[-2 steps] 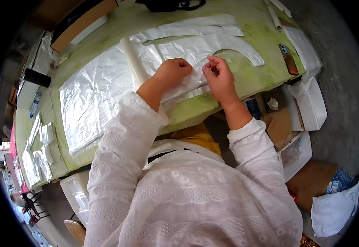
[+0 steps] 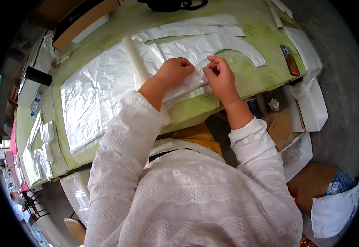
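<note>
Clear, shiny plastic bags (image 2: 93, 96) lie in a flat stack on the green table, with a curved cut-out and strap-like ends toward the right. Near the table's front edge, my left hand (image 2: 172, 74) is closed in a pinch on the thin film of a plastic bag (image 2: 194, 82). Just right of it, my right hand (image 2: 222, 80) pinches the same film between thumb and forefinger, its other fingers curled above. The exact grip points are partly hidden by the fingers. A pale rolled tube (image 2: 133, 57) rests across the stack, its near end behind my left forearm.
A phone (image 2: 289, 59) lies at the table's right side. Folded white packets (image 2: 47, 136) and a black cylinder (image 2: 38, 76) are at the left. A cardboard box (image 2: 85, 22) stands far left, a black bag (image 2: 167, 4) at the back. Open boxes (image 2: 280, 127) sit below the right edge.
The whole view has shifted very slightly. Both hands keep the same pose on the plastic film.
</note>
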`<state>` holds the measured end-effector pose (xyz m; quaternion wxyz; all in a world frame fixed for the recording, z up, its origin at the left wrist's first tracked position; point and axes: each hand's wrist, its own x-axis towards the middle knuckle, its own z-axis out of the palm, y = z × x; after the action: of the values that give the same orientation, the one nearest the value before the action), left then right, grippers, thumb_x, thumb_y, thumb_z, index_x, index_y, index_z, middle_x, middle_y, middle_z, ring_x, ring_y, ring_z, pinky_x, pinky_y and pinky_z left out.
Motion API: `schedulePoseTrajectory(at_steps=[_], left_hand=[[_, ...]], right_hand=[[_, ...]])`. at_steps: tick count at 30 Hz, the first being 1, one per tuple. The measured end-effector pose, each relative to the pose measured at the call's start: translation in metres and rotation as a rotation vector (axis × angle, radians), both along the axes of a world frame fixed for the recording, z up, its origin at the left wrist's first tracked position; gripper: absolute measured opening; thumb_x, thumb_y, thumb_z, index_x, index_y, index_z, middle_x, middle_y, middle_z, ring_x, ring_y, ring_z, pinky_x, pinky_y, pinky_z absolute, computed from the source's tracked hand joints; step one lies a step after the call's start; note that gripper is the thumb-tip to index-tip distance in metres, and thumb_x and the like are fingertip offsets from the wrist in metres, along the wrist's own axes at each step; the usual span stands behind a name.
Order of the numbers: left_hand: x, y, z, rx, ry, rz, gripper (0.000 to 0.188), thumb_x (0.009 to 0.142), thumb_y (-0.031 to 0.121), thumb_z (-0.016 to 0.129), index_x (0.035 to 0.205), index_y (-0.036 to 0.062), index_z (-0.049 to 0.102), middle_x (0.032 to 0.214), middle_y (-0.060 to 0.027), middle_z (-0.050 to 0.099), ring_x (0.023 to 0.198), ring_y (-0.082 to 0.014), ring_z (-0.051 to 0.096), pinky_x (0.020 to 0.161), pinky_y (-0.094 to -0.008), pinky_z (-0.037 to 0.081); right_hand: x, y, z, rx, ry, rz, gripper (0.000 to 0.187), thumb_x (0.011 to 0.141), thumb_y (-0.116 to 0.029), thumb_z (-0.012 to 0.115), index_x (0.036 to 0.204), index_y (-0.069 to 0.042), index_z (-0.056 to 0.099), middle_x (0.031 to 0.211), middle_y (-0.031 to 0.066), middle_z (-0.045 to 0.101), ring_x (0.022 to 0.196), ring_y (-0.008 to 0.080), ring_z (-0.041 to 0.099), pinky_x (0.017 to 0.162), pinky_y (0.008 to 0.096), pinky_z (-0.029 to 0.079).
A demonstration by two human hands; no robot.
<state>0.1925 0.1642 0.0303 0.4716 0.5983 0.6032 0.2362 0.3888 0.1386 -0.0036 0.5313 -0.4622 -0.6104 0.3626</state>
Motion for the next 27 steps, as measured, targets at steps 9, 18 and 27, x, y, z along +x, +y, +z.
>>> schedulePoseTrajectory(at_steps=[9, 18, 27], left_hand=[[-0.010, 0.012, -0.005, -0.216, -0.262, 0.208, 0.041, 0.087, 0.034, 0.071, 0.119, 0.0084, 0.070, 0.114, -0.0077, 0.070, 0.097, -0.0215, 0.066, 0.082, -0.0336, 0.054], [0.003, -0.001, -0.002, -0.011, -0.002, -0.032, 0.042, 0.083, 0.035, 0.076, 0.116, 0.0090, 0.072, 0.097, -0.0061, 0.073, 0.085, -0.0187, 0.067, 0.077, -0.0323, 0.054], [-0.008, 0.004, 0.008, -0.277, -0.566, 0.366, 0.017, 0.088, 0.022, 0.067, 0.094, 0.0065, 0.068, 0.081, -0.0029, 0.060, 0.068, -0.0159, 0.051, 0.062, -0.0304, 0.044]], right_hand=[[0.006, -0.009, -0.004, -0.020, -0.202, -0.101, 0.028, 0.086, -0.008, 0.071, 0.113, -0.005, 0.065, 0.080, 0.0048, 0.064, 0.073, 0.0173, 0.061, 0.070, 0.0315, 0.051], [0.004, -0.015, 0.001, -0.050, -0.094, -0.060, 0.027, 0.088, -0.007, 0.071, 0.114, -0.006, 0.065, 0.086, 0.0042, 0.065, 0.077, 0.0149, 0.062, 0.073, 0.0300, 0.052], [0.011, -0.012, 0.000, 0.143, -0.455, -0.145, 0.020, 0.083, -0.004, 0.066, 0.103, -0.005, 0.066, 0.094, 0.0128, 0.067, 0.080, 0.0289, 0.065, 0.072, 0.0401, 0.053]])
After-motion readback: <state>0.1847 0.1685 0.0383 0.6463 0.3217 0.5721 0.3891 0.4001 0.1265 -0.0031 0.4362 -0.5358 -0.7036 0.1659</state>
